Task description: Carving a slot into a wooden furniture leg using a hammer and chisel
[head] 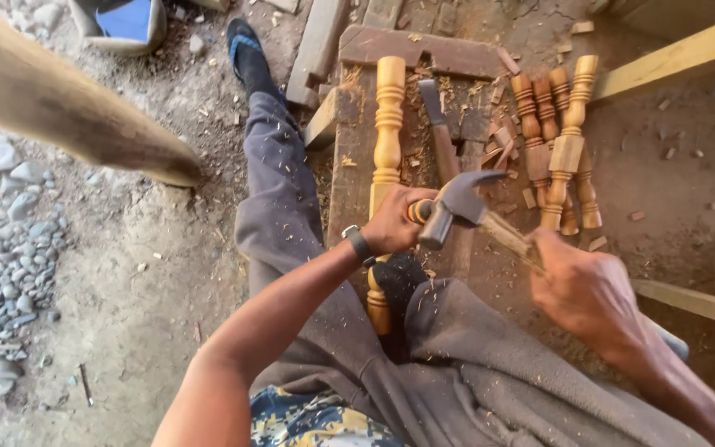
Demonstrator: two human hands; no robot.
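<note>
Lying lengthwise away from the person, the turned spindle (pixel 388 124) seems pinned by the left hand (pixel 395 222).

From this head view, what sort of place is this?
Probably an outdoor or open-sided woodworking spot. Turned wooden spindles lie piled on dirt, shavings litter a rough plank bench, and the right hand swings a claw hammer beside a spindle on the bench.
</note>
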